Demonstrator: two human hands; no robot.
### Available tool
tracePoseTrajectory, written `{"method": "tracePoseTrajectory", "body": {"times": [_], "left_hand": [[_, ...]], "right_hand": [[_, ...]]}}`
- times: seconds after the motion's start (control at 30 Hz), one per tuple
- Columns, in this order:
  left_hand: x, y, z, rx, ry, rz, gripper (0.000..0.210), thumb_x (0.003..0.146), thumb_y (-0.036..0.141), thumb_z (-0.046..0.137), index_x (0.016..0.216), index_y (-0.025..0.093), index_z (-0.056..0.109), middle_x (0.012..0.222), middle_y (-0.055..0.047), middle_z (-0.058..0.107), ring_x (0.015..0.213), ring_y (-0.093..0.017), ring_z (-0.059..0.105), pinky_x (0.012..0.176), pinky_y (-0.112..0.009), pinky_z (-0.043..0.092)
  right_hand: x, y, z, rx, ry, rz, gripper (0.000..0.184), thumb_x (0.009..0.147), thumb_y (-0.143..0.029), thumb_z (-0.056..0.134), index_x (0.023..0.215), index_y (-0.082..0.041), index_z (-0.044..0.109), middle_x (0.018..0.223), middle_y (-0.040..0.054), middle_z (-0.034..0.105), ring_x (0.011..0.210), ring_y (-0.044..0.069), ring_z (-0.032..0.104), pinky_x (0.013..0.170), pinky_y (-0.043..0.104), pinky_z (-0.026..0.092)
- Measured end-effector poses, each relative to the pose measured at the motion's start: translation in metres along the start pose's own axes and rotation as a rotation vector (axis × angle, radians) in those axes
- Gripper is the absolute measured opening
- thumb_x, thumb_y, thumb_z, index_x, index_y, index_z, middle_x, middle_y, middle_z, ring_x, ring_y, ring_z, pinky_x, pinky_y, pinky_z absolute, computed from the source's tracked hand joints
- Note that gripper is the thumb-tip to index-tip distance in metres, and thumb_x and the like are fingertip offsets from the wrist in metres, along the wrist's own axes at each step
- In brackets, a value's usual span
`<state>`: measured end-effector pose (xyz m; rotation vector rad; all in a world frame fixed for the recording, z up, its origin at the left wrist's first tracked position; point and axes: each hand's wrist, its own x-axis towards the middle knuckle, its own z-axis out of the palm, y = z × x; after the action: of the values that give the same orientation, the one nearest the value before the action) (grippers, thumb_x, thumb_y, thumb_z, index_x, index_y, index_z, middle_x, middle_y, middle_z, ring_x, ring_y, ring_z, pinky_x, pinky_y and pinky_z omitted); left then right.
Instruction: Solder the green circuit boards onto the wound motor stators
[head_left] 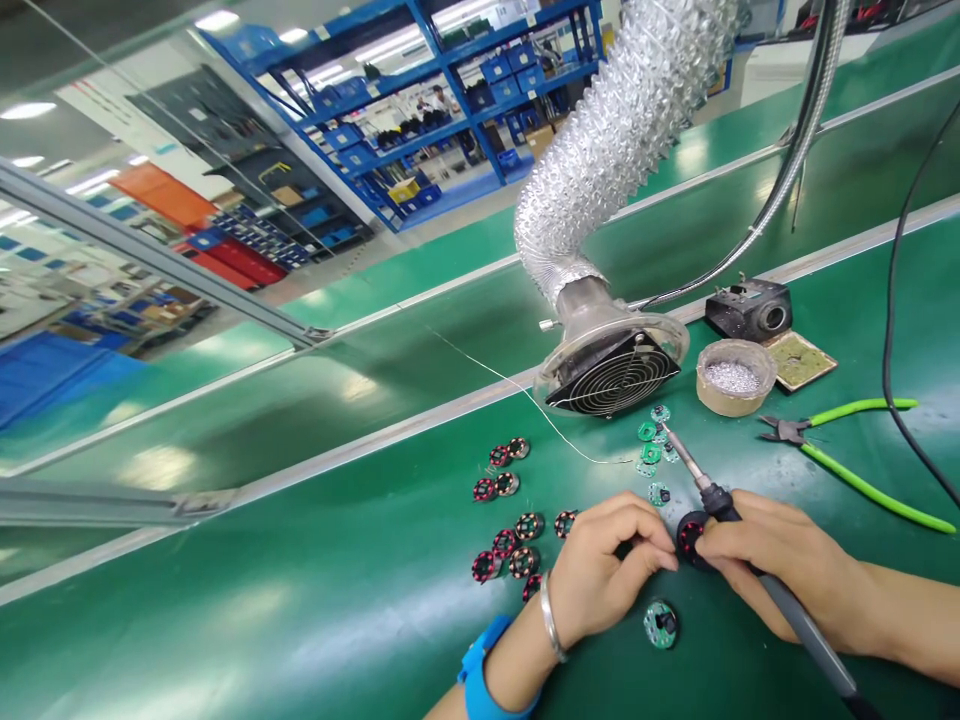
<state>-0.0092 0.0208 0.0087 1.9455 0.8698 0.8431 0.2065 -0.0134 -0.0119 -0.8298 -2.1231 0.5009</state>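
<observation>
My right hand (pixel 787 560) is closed around a soldering iron (pixel 721 503), whose tip points up and left toward small green circuit boards (pixel 651 454). Its thumb and finger also touch a dark round coil core with red windings (pixel 688 540). Just left of that core, my left hand (pixel 611 565) has its fingers curled together; what they hold, if anything, is hidden. A round green circuit board with a black part (pixel 661 624) lies below, between the hands. Several wound coil cores (pixel 523 562) stand left of my left hand.
A fume extractor hood (pixel 611 370) hangs above the boards on a silver duct (pixel 600 150). Behind my right hand are a tub of metal shavings (pixel 735 378), a sponge tray (pixel 801 360), a black iron holder (pixel 750 308) and green-handled cutters (pixel 862 480). Thin wire (pixel 536 400) trails leftward.
</observation>
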Motion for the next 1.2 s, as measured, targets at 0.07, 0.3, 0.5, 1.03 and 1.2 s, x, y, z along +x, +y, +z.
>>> {"method": "tracePoseTrajectory", "body": {"times": [0.07, 0.3, 0.5, 1.03, 1.2], "left_hand": [[0.000, -0.001, -0.001, -0.006, 0.021, 0.029, 0.016, 0.088, 0.028, 0.064, 0.075, 0.017, 0.064, 0.076, -0.004, 0.066, 0.069, -0.015, 0.062, 0.065, -0.026, 0.052], [0.003, -0.006, 0.006, 0.251, -0.150, 0.152, 0.017, 0.089, 0.013, 0.054, 0.095, 0.021, 0.067, 0.091, -0.006, 0.066, 0.083, -0.016, 0.063, 0.075, -0.027, 0.053], [0.000, -0.002, 0.005, 0.254, -0.142, 0.227, 0.020, 0.092, 0.016, 0.052, 0.079, 0.021, 0.066, 0.080, -0.003, 0.065, 0.073, -0.013, 0.063, 0.070, -0.024, 0.052], [-0.006, 0.002, 0.017, 0.262, -0.049, -0.004, 0.019, 0.076, 0.016, 0.067, 0.094, 0.017, 0.062, 0.091, -0.008, 0.065, 0.084, -0.022, 0.060, 0.076, -0.036, 0.051], [-0.006, -0.002, 0.019, 0.272, -0.033, -0.006, 0.014, 0.078, 0.020, 0.072, 0.089, 0.018, 0.064, 0.087, -0.006, 0.067, 0.081, -0.021, 0.061, 0.073, -0.034, 0.052]], "right_hand": [[0.001, -0.003, -0.002, 0.115, -0.028, 0.027, 0.025, 0.090, -0.003, 0.043, 0.105, -0.021, 0.050, 0.076, 0.0003, 0.057, 0.064, 0.014, 0.049, 0.059, 0.025, 0.042], [0.007, 0.003, -0.019, 0.144, 0.067, 0.122, 0.024, 0.087, -0.005, 0.050, 0.105, -0.022, 0.050, 0.085, 0.0009, 0.061, 0.070, 0.013, 0.056, 0.066, 0.024, 0.047], [0.008, 0.010, -0.010, 0.094, -0.119, 0.104, 0.038, 0.079, -0.005, 0.050, 0.113, -0.020, 0.048, 0.085, 0.0027, 0.058, 0.074, 0.018, 0.050, 0.064, 0.028, 0.043], [0.011, 0.011, -0.004, -0.044, -0.264, 0.000, 0.041, 0.080, -0.003, 0.048, 0.119, -0.017, 0.047, 0.091, 0.0064, 0.057, 0.078, 0.020, 0.046, 0.068, 0.030, 0.044], [0.007, 0.014, -0.008, 0.063, -0.207, 0.037, 0.041, 0.082, -0.004, 0.050, 0.119, -0.019, 0.047, 0.091, 0.0042, 0.058, 0.077, 0.017, 0.049, 0.067, 0.026, 0.044]]}}
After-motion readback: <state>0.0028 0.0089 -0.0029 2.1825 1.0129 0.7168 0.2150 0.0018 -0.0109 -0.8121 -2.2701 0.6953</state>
